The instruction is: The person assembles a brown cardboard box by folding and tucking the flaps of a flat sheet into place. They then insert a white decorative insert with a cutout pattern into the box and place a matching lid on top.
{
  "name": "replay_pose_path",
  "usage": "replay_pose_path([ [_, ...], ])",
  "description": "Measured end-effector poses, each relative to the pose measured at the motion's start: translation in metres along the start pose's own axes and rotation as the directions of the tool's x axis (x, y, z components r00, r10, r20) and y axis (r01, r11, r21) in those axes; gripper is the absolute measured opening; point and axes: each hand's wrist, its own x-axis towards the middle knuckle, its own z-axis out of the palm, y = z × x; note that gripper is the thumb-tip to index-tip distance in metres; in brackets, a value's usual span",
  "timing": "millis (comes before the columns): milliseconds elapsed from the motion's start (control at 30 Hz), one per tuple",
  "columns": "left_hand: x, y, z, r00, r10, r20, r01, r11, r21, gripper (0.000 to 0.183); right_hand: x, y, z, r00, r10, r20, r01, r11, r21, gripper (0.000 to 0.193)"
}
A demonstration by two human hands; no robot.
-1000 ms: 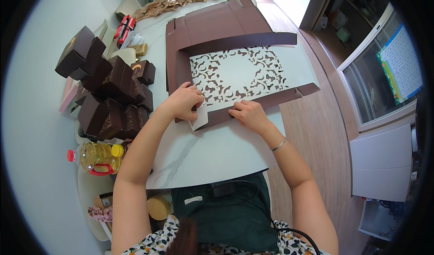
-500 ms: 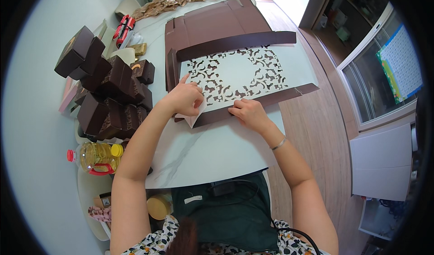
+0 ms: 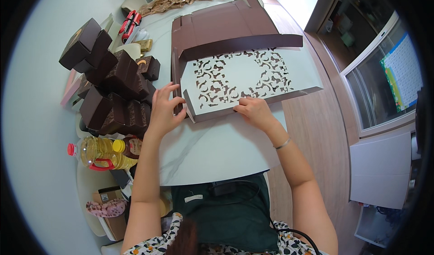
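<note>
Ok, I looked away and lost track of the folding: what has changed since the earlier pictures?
The left hand has let go of the corner flap and moved left, open, beside the left box wall. The flap, which showed white earlier, now stands at the near left corner, dark face showing. The right hand still pinches the near box wall.

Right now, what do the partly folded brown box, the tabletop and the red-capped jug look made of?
Partly folded brown box: likely paperboard, smooth with a slight sheen; thin, creased walls suggest it.
Tabletop: smooth, glossy, white with grey veining; marble, or a stone-look surface, I can't tell which.
Red-capped jug: probably clear, shiny plastic; yellow liquid shows through its ribbed wall.
</note>
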Motion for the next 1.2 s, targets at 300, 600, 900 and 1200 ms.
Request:
replay_pose_path([
  [300,-0.043,0.007,0.052,0.881,-0.469,-0.059,0.361,0.748,-0.557,0.075,0.01,0.001,-0.006,0.998,0.027,0.06,-0.03,0.998,0.057,0.013],
  [600,-0.035,0.013,0.072,0.729,-0.668,-0.15,0.464,0.643,-0.61,0.046,0.017,0.002,-0.011,0.996,0.036,0.085,-0.046,0.993,0.112,0.004],
  [900,-0.034,0.044,0.075,0.805,-0.496,-0.326,0.354,0.842,-0.407,0.054,0.037,0.008,-0.019,0.976,0.02,0.217,-0.048,0.991,0.124,0.007],
  [1200,-0.024,0.051,0.083,0.726,-0.577,-0.375,0.392,0.795,-0.463,0.054,0.041,0.013,-0.02,0.986,-0.013,0.169,-0.027,0.972,0.235,0.008],
])
